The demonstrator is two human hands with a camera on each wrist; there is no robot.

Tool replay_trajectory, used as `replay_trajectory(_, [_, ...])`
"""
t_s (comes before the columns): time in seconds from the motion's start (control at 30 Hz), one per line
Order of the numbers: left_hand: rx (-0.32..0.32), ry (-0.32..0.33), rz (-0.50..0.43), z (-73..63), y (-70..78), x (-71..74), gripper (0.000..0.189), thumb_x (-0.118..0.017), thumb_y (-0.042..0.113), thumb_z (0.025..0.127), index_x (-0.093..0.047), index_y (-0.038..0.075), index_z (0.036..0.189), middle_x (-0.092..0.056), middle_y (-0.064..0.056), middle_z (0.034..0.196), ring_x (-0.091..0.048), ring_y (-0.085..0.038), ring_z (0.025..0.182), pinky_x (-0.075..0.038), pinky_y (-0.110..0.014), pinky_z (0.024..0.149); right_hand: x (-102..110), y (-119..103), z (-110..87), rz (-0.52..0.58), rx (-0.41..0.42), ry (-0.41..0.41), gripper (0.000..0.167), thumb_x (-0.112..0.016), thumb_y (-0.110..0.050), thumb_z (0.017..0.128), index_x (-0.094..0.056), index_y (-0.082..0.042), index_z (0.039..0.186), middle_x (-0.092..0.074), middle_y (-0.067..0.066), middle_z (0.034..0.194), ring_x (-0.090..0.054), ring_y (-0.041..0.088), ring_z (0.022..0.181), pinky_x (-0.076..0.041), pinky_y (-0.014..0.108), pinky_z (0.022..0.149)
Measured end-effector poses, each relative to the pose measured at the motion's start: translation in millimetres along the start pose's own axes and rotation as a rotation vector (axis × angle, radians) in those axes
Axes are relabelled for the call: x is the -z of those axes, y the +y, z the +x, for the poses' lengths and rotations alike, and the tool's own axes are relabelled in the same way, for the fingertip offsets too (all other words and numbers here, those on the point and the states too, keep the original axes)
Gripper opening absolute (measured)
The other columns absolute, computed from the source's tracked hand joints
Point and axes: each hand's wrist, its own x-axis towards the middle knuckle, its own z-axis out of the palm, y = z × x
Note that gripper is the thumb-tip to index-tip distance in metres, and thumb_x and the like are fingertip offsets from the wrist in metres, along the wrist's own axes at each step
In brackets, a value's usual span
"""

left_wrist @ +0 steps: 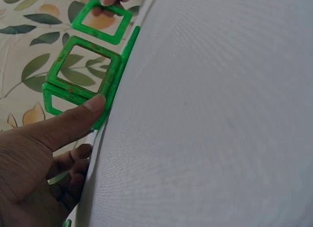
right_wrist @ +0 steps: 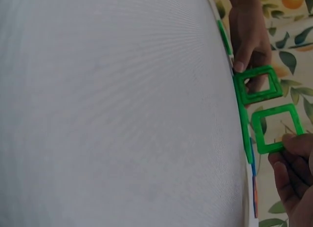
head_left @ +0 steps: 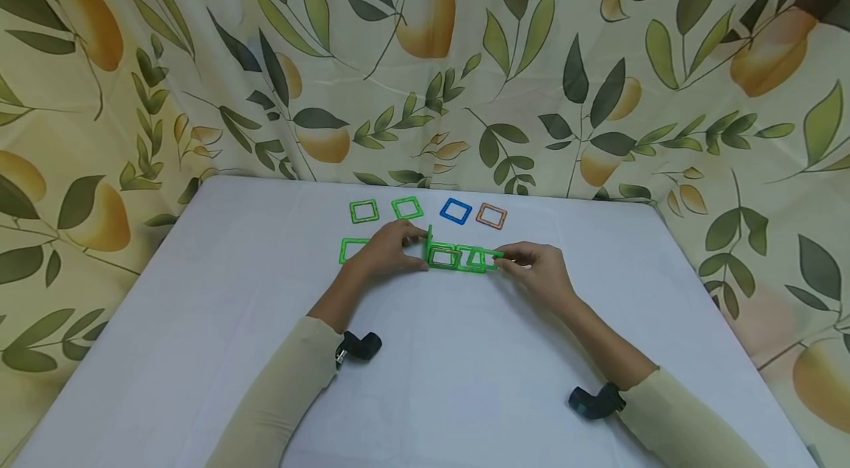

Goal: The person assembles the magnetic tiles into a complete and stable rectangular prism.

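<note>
My left hand (head_left: 385, 252) holds a small structure of green see-through frame tiles at its left end, thumb at the near lower corner. One tile (head_left: 428, 243) stands upright there, with another square (left_wrist: 73, 90) standing against it. Flat green tiles (head_left: 471, 269) extend rightward from its foot along the table. My right hand (head_left: 539, 270) pinches a single green square tile (right_wrist: 288, 108) by its edge between thumb and fingers. That tile is held raised, close beside the standing square and over the flat tiles.
Behind the hands lie two green squares (head_left: 353, 212) (head_left: 396, 210), a blue square (head_left: 446, 206) and an orange square (head_left: 479, 212). Another green tile (head_left: 342, 252) lies partly hidden by my left hand. The white table (head_left: 425, 379) meets a leaf-and-fruit-patterned curtain (head_left: 372, 121) at the back.
</note>
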Motion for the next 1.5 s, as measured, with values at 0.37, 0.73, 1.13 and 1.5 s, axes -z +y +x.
replay_trajectory(0.37, [-0.011, 0.001, -0.003, 1.2, -1.6, -0.6, 0.067, -0.093, 0.028, 0.083, -0.066, 0.011, 0.143, -0.063, 0.000, 0.119, -0.056, -0.019, 0.109, -0.051, -0.035, 0.092, -3, 1, 2.1, 0.013, 0.022, -0.015, 0.015, -0.081, -0.001, 0.091, -0.081, 0.000, 0.106, -0.079, 0.010, 0.099, -0.074, 0.027, 0.087, -0.053, 0.016, 0.072])
replay_trajectory(0.73, [-0.015, 0.005, 0.014, 1.3, -3.1, -2.1, 0.067, -0.093, 0.030, 0.083, -0.067, 0.012, 0.142, -0.063, 0.000, 0.120, -0.056, -0.019, 0.108, -0.051, -0.034, 0.091, -7, 2, 3.6, -0.001, 0.015, -0.032, 0.016, -0.081, -0.002, 0.092, -0.081, -0.001, 0.108, -0.079, 0.010, 0.101, -0.073, 0.025, 0.086, -0.053, 0.017, 0.072])
replay_trajectory(1.13, [0.002, 0.006, 0.004, 1.2, -3.1, -2.7, 0.066, -0.093, 0.030, 0.083, -0.068, 0.013, 0.142, -0.063, 0.000, 0.120, -0.057, -0.019, 0.108, -0.051, -0.034, 0.092, -10, 2, 6.4, 0.006, 0.007, -0.048, 0.018, -0.081, -0.002, 0.091, -0.080, 0.001, 0.109, -0.079, 0.011, 0.103, -0.073, 0.026, 0.088, -0.053, 0.019, 0.070])
replay_trajectory(1.5, [-0.004, 0.034, -0.068, -0.2, 4.6, -2.9, 0.060, -0.096, 0.026, 0.079, -0.065, 0.005, 0.126, -0.063, -0.006, 0.119, -0.056, -0.022, 0.108, -0.050, -0.037, 0.096, -12, 4, 7.9, -0.013, -0.037, -0.146, 0.037, -0.083, 0.000, 0.087, -0.074, -0.001, 0.123, -0.074, 0.013, 0.112, -0.069, 0.027, 0.097, -0.057, 0.030, 0.084])
